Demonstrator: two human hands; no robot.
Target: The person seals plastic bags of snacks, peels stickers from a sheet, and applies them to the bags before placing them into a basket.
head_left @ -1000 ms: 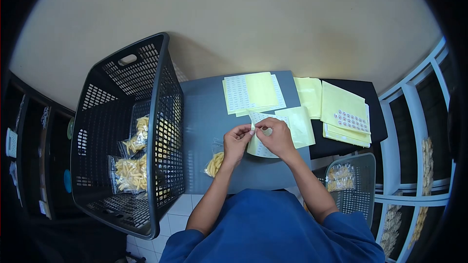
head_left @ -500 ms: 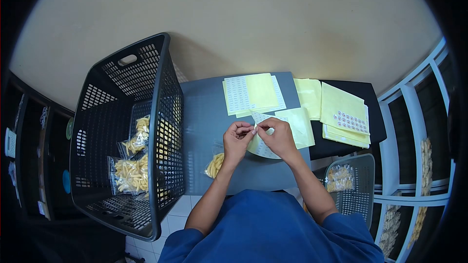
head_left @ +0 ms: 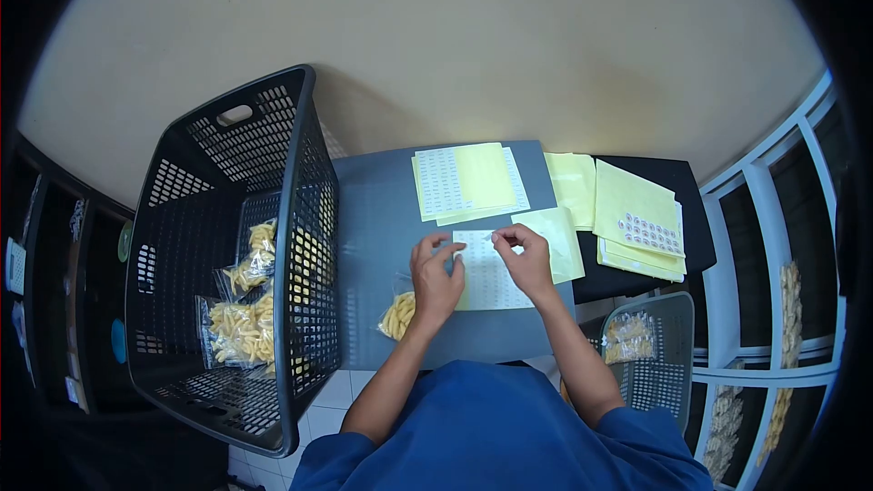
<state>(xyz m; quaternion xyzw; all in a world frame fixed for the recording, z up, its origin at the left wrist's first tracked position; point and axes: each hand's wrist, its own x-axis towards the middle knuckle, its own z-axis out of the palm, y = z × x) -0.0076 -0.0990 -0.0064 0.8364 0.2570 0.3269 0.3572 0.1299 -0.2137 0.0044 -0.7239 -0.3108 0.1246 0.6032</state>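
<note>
One label sheet (head_left: 496, 284), white, printed in rows of small marks, lying flat on the grey table (head_left: 373, 195) in front of the person. Left hand (head_left: 436, 276) at the sheet's left side, empty as far as can be seen, thumb and forefinger parted in a loose curve. Right hand (head_left: 525, 263) at the sheet's upper right, thumb and forefinger brought together at the tips; whether a label sits between them is too small to tell. One plain yellow sheet (head_left: 561, 241), just right of the label sheet and partly behind the right hand. One stack of printed sheets (head_left: 440, 184), farther back, its right part covered by a yellow sheet. One yellow sheet (head_left: 570, 180), near the table's right edge. One pile of yellow sheets (head_left: 637, 193), on the black surface (head_left: 695, 218) alongside, with rows of round printed labels showing on it. One clear bag of pale, finger-shaped pieces (head_left: 398, 315), on the table beside the left wrist. One large black plastic basket (head_left: 285, 264), left of the table, containing similar bags (head_left: 242, 325). One smaller grey basket (head_left: 666, 378), lower right, containing clear bags (head_left: 629, 335), contents indistinct.
</note>
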